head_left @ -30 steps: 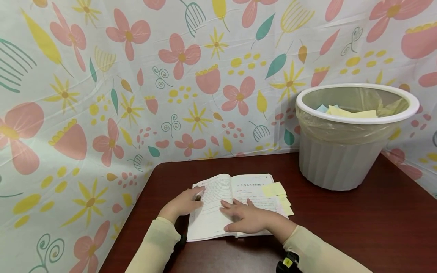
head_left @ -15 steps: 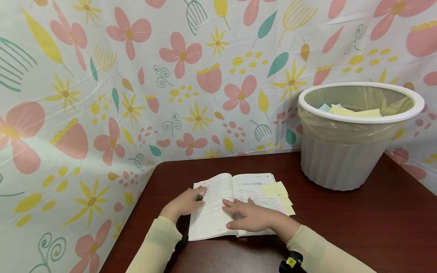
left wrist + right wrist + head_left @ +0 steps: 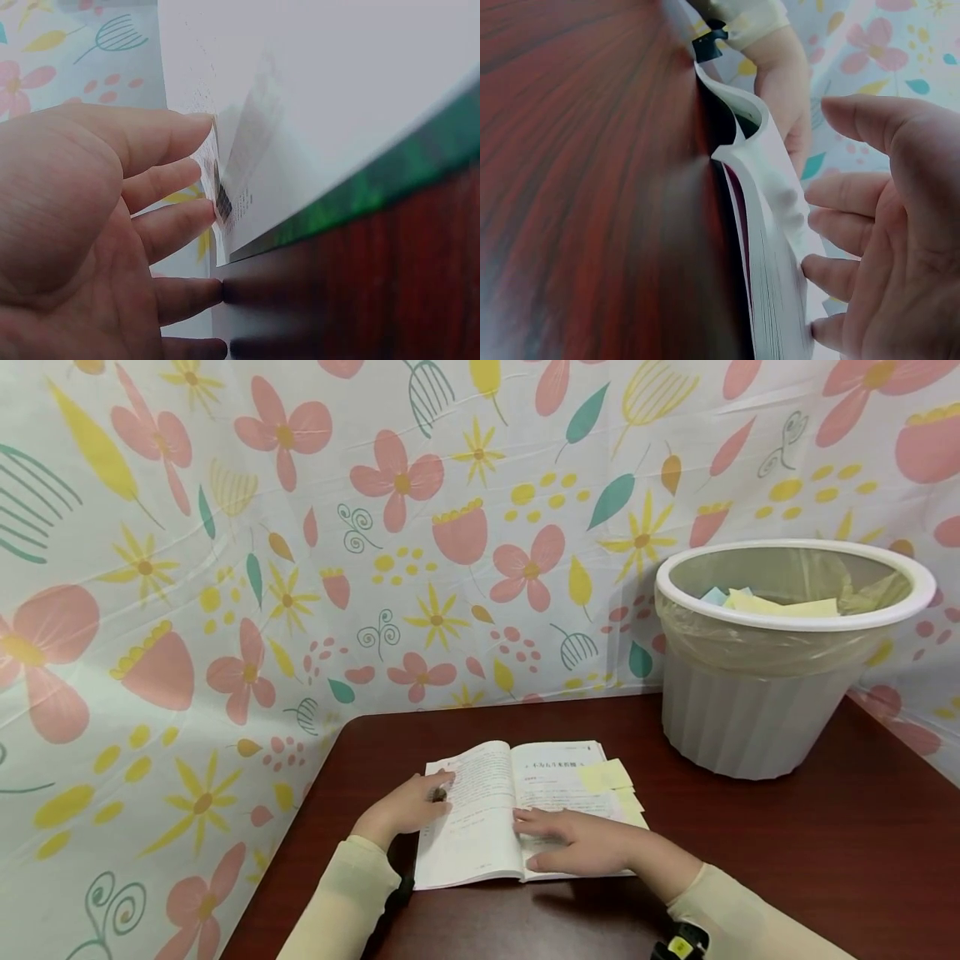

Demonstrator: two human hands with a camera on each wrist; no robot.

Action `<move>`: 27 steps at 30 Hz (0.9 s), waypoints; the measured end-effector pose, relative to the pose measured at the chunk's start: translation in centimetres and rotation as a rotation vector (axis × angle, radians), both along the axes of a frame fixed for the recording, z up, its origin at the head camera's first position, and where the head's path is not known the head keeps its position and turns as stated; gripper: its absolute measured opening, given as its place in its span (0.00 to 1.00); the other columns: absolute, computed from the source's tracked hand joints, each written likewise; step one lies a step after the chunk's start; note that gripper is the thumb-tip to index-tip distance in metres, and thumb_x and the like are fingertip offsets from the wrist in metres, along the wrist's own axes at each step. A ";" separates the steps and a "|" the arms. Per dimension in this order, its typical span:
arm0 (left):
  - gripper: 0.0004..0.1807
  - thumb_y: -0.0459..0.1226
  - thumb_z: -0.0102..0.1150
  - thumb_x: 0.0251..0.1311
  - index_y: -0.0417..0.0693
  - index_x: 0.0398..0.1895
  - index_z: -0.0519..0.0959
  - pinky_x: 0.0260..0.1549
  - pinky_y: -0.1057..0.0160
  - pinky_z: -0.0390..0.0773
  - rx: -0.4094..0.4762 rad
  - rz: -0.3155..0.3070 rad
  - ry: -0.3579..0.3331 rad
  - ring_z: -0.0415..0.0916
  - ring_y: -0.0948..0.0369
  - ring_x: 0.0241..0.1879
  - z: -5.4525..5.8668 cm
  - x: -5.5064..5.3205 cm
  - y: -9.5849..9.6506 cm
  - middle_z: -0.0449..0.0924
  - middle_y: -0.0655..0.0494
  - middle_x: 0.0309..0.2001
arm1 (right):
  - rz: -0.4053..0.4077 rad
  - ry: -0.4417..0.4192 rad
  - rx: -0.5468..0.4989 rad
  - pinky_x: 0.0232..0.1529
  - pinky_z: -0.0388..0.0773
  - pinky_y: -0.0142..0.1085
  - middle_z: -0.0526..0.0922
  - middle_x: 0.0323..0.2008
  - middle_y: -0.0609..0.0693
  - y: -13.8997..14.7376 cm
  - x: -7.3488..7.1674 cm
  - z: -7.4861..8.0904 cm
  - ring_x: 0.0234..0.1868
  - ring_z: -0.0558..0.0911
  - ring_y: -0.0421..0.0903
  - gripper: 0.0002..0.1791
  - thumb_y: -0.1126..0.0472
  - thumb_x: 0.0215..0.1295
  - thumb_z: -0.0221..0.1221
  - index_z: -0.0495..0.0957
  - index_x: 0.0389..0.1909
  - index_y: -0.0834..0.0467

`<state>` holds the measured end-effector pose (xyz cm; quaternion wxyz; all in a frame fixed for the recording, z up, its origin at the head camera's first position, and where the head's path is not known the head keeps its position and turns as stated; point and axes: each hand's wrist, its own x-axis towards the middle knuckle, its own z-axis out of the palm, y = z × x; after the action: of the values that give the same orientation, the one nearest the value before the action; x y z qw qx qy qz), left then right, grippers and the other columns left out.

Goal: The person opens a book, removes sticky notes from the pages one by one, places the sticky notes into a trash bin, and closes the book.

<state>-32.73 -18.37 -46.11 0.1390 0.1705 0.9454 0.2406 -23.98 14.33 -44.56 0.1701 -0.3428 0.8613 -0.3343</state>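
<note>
An open book [image 3: 476, 852] lies on the dark wooden table, with yellow sticky notes [image 3: 606, 775] poking out past its right page edge. My left hand [image 3: 405, 810] rests at the outer edge of the left page; in the left wrist view its thumb and some fingertips touch the page, while the lower fingers reach the table. Over the lower right page spreads my right hand [image 3: 577, 842], fingers pointing left towards the spine. In the right wrist view, the right hand [image 3: 900, 232] has loosely extended fingers, the lower ones touching the page.
A grey bin [image 3: 738, 710] with a white rim and a clear liner stands at the table's back right. Yellow and light blue paper pieces [image 3: 780, 606] lie inside it. A flower-patterned cloth [image 3: 465, 568] hangs behind and left of the table [image 3: 480, 927].
My right hand has slid right, from across the spine onto the right page, uncovering more of the left page. The left hand and the book have stayed in place.
</note>
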 end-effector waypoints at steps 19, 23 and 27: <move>0.37 0.41 0.64 0.68 0.58 0.79 0.64 0.66 0.47 0.75 -0.118 -0.126 0.006 0.71 0.51 0.72 2.7 -1.1 1.8 0.71 0.50 0.74 | -0.096 0.029 0.031 0.75 0.66 0.41 0.68 0.76 0.53 4.6 0.4 0.2 0.78 0.65 0.59 0.36 0.37 0.73 0.57 0.73 0.72 0.54; 0.36 0.39 0.65 0.65 0.58 0.77 0.68 0.65 0.48 0.76 -0.154 -0.129 0.026 0.73 0.53 0.69 3.4 -1.2 2.5 0.74 0.51 0.71 | -0.098 0.045 0.028 0.75 0.67 0.45 0.71 0.75 0.54 4.8 0.2 0.0 0.77 0.67 0.59 0.35 0.37 0.73 0.57 0.74 0.71 0.55; 0.30 0.38 0.64 0.66 0.57 0.72 0.74 0.66 0.47 0.75 -0.137 -0.135 0.026 0.73 0.52 0.69 3.9 -1.4 3.1 0.76 0.53 0.70 | -0.100 0.078 0.007 0.73 0.69 0.45 0.73 0.73 0.57 5.1 -0.1 0.0 0.75 0.70 0.59 0.34 0.38 0.74 0.57 0.75 0.70 0.57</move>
<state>-34.17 -15.25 -42.25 0.1540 0.2268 0.9477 0.1636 -24.03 19.40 -44.58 0.1208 -0.3117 0.8844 -0.3257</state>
